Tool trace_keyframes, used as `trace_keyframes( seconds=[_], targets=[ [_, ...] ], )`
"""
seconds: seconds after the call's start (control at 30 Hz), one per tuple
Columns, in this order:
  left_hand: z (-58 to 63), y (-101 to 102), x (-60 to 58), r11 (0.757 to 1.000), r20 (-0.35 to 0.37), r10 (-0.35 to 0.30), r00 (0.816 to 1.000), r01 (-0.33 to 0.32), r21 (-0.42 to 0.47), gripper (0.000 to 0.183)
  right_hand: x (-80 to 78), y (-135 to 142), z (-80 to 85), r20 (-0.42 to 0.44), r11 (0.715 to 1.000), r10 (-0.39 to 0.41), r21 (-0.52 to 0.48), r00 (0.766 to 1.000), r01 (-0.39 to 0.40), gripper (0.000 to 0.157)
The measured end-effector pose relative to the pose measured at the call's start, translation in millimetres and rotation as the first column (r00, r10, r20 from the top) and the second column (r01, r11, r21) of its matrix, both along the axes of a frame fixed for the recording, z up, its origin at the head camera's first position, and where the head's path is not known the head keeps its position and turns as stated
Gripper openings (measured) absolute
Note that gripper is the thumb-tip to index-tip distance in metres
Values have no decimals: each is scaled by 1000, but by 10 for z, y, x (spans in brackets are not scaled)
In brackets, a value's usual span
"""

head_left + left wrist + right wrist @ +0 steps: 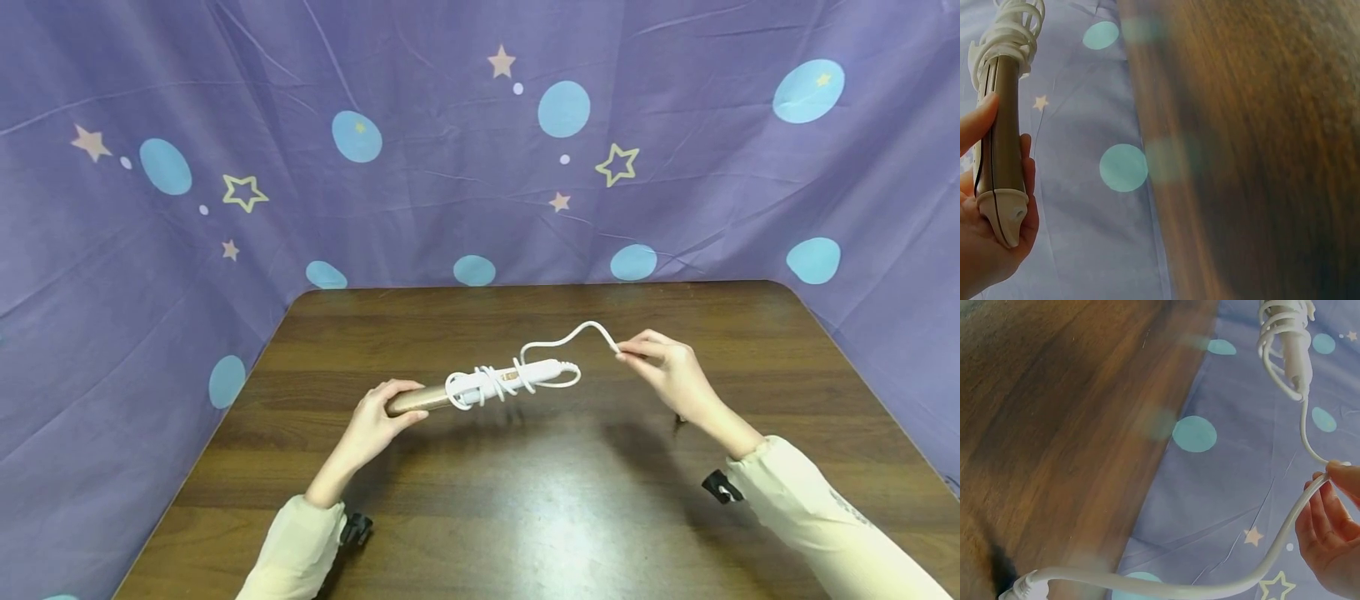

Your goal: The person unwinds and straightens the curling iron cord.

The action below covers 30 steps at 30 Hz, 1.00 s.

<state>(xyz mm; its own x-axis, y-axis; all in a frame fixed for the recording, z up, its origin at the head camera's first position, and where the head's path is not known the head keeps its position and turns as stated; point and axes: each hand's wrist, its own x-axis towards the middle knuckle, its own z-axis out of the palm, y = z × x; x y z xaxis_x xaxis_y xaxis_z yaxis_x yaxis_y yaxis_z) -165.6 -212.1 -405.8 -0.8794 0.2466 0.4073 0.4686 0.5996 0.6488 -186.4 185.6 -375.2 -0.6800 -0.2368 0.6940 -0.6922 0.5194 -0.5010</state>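
My left hand (375,417) grips the gold barrel of a curling iron (423,400), fingers and thumb wrapped round it above the table. In the left wrist view the barrel's white pointed tip (1007,215) lies against the palm. Loops of white cord (495,382) are wound round the white handle (542,372), which points right. My right hand (675,371) pinches the cord between thumb and fingertips, and a loose stretch rises in a curve from the handle to it. Beyond the pinch, in the right wrist view, the cord runs down to a white plug (1027,590), partly cut off.
A brown wooden table (465,508) lies under both hands. Behind and beside it hangs a purple cloth (450,200) with stars and blue spots. Black clips (356,529) sit by the light sleeves (300,533) at both wrists.
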Motion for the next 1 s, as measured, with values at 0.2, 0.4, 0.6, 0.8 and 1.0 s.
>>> trace_keyframes(
  seconds=[0.2, 0.4, 0.6, 0.8, 1.0],
  targets=[
    [12, -23, 15, 1000, 3, -24, 1000, 24, 20, 36, -51, 32, -35, 13, 999, -13, 30, 1000, 12, 18],
    [33, -44, 42, 998, 30, -31, 999, 29, 61, 36, -99, 102, -100, 30, 996, -24, 84, 999, 21, 18],
    [106, -43, 90, 989, 78, -28, 997, 16, 145, 33, -114, 175, -182, 9, 987, -7, 158, 1000, 6, 17],
    [294, 30, 178, 984, 95, 12, 995, -29, 175, 32, -84, 245, -277, 12, 974, 21, 227, 1000, -23, 17],
    [124, -52, 95, 974, 95, 23, 995, -44, 221, 34, -31, 302, -375, 40, 955, 68, 285, 997, -77, 17]
  ],
)
